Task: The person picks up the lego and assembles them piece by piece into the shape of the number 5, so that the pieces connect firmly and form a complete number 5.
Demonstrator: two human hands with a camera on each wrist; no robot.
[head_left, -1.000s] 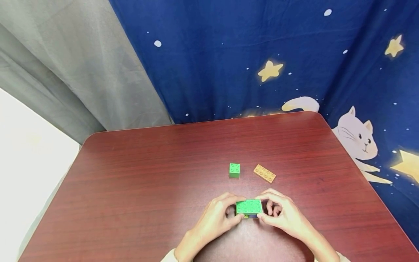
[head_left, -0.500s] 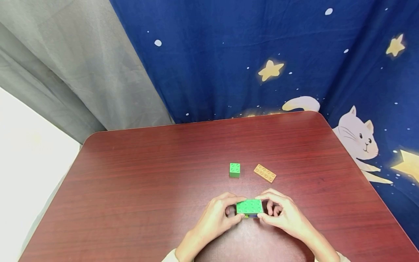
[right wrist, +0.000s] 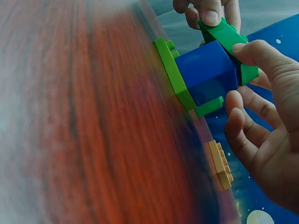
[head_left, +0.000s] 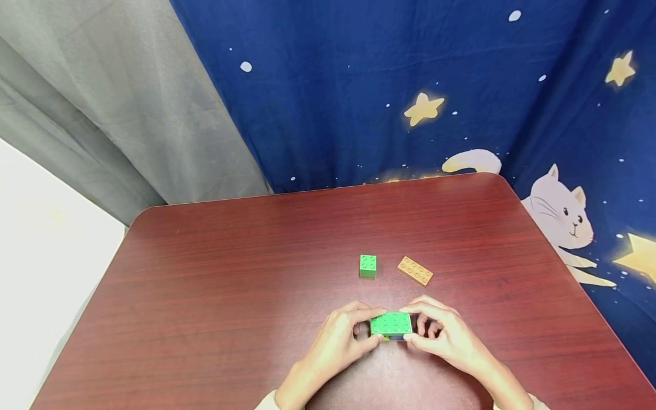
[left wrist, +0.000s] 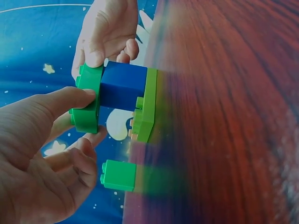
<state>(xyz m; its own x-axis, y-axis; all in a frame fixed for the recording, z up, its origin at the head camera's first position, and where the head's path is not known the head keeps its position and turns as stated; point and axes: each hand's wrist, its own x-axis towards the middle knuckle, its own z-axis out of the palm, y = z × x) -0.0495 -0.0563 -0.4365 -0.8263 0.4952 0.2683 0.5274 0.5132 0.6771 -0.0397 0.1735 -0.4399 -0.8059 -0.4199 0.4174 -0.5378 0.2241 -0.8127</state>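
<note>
Both hands hold one long green brick (head_left: 391, 323) with studs on top, near the table's front. My left hand (head_left: 340, 333) pinches its left end between thumb and fingers. At the right end, my right hand (head_left: 446, 336) does the same, its other fingers curled beneath. Under the green brick stands a blue brick (left wrist: 124, 84), which sits on a lime-green plate (left wrist: 150, 102) lying on the table. The green brick overhangs the blue one on the left hand's side. Whether its studs are fully seated cannot be told.
Beyond the hands a small square green brick (head_left: 367, 266) lies on the reddish-brown table (head_left: 230, 296). To its right is a flat tan plate brick (head_left: 415, 270), set at an angle. Behind the table hang a grey curtain (head_left: 128, 102) and a blue starry curtain (head_left: 328, 85).
</note>
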